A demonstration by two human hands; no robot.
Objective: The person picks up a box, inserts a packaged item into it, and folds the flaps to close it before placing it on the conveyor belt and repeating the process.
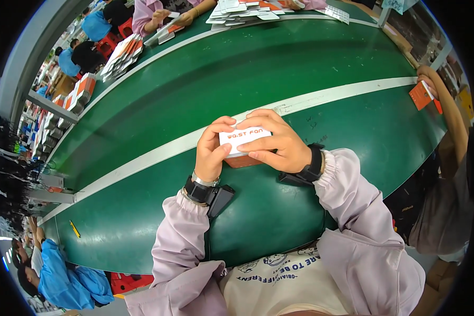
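From far off, I watch my two hands on one small box point(242, 160), white on top and orange on its near side. It is at the middle of the green counter point(263, 210), close to the long white strip point(353, 90). My left hand point(210, 150) grips the left end, thumb on the near top edge. My right hand point(282, 145) curls around the right end, its fingers on the top. I can't tell if the box sits on the counter or is held just above it.

The box has its full shape and its top looks shut, so I think that part is mostly done. I can't see if the flap is tucked in all the way, or what is inside. Letting go is not done yet. On the far side, a pile point(239, 16) of cartons looks flat and not folded up.
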